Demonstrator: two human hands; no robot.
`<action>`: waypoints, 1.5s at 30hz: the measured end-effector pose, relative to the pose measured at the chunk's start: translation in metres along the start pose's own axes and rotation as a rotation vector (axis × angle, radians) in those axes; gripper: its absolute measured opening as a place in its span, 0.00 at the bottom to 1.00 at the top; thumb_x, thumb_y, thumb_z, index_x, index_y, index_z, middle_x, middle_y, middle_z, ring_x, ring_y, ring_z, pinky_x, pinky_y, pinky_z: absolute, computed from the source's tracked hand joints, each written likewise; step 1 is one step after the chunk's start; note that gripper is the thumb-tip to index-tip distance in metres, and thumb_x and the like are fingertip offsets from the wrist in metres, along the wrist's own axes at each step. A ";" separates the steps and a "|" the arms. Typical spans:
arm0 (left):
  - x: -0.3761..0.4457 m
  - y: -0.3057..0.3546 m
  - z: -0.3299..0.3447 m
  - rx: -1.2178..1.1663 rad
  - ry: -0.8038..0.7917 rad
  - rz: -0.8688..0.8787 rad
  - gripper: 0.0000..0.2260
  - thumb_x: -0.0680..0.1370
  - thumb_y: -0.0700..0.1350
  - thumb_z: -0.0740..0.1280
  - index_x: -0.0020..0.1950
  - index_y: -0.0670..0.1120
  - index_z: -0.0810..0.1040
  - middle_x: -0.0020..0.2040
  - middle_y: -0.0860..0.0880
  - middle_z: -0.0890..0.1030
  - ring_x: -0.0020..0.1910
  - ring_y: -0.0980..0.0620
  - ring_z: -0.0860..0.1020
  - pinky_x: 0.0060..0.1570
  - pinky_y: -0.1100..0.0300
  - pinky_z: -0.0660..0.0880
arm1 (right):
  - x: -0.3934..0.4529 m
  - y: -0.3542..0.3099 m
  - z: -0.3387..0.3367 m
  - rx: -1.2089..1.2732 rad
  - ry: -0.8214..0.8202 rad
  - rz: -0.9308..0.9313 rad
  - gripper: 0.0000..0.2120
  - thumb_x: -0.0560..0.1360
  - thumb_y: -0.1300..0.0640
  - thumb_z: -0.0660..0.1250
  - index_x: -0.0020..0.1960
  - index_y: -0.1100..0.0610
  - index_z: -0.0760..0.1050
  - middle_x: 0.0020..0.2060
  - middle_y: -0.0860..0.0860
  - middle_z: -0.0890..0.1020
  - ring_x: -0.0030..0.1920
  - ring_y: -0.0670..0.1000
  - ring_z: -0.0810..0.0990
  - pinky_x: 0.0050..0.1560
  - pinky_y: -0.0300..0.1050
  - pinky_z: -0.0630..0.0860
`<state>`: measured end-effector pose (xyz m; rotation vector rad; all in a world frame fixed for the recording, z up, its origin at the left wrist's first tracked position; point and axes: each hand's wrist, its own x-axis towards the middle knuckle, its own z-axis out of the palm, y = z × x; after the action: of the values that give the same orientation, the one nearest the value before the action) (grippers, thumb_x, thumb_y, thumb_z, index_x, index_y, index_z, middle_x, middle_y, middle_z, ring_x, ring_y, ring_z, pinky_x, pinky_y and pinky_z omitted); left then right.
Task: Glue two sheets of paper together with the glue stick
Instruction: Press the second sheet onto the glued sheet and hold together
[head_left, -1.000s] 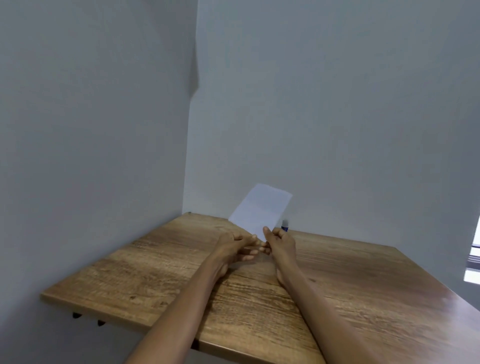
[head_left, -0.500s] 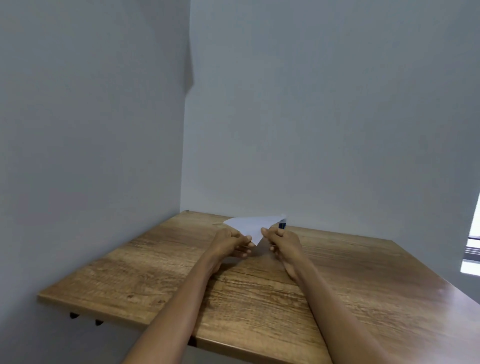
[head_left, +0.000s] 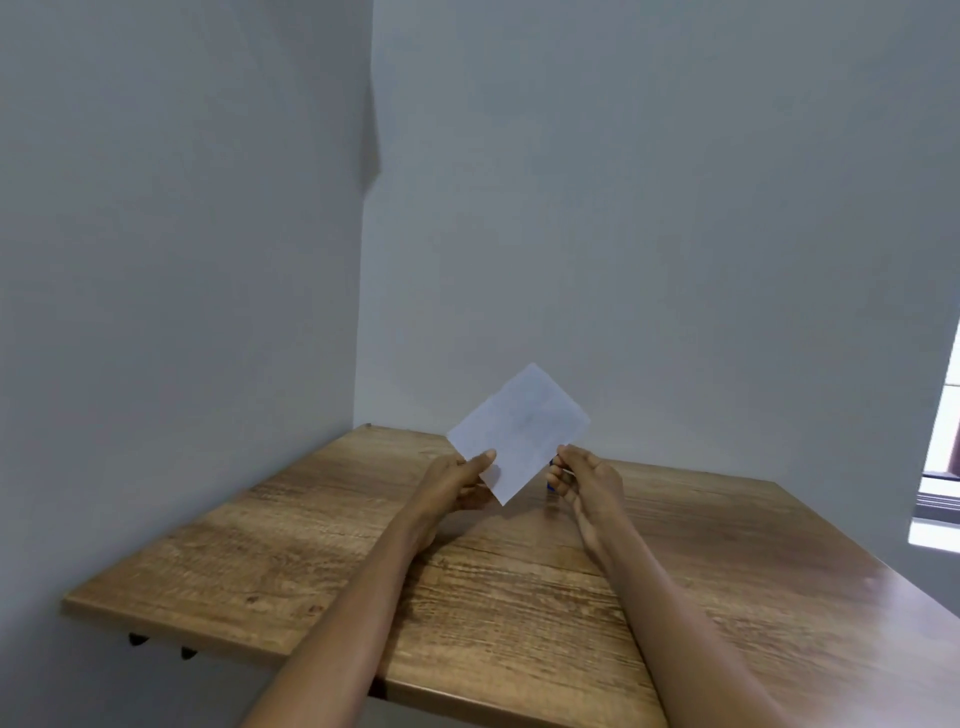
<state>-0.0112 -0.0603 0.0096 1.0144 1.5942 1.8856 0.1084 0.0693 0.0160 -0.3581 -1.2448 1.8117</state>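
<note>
L hand: thumb and fingers pinched on lower-left edge of white rectangular paper sheet. Sheet now tilted up, face toward camera, off the wood-grain worktop near its far edge; 0.5 s ago it lay almost edge-on, so flipped for inspection. One sheet or two stuck, can't tell. R hand: let go of sheet, fingers curled narrow round small blue item, prob. glue stick, mostly hidden. Judged: checking the bond.
</note>
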 end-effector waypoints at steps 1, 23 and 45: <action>0.000 -0.001 0.000 -0.003 0.028 0.012 0.12 0.75 0.48 0.70 0.53 0.42 0.79 0.44 0.44 0.83 0.39 0.50 0.81 0.39 0.58 0.81 | 0.000 0.002 0.001 -0.019 -0.027 0.002 0.04 0.76 0.63 0.66 0.43 0.62 0.76 0.33 0.54 0.77 0.34 0.48 0.76 0.35 0.36 0.80; -0.006 -0.004 -0.001 0.192 -0.043 0.117 0.20 0.74 0.42 0.71 0.64 0.45 0.70 0.50 0.42 0.81 0.28 0.53 0.80 0.26 0.62 0.77 | 0.014 -0.003 -0.021 0.131 0.082 0.123 0.05 0.73 0.62 0.71 0.46 0.61 0.76 0.36 0.54 0.79 0.36 0.49 0.77 0.33 0.37 0.80; -0.004 0.001 0.004 -0.163 -0.097 0.012 0.12 0.77 0.52 0.65 0.54 0.46 0.78 0.51 0.44 0.82 0.44 0.49 0.80 0.37 0.60 0.81 | 0.005 0.010 0.009 0.179 -0.110 0.199 0.06 0.76 0.70 0.63 0.52 0.65 0.72 0.44 0.56 0.80 0.40 0.52 0.82 0.35 0.41 0.82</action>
<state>-0.0050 -0.0611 0.0102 1.0297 1.3593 1.9087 0.0947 0.0664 0.0130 -0.2928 -1.1429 2.1206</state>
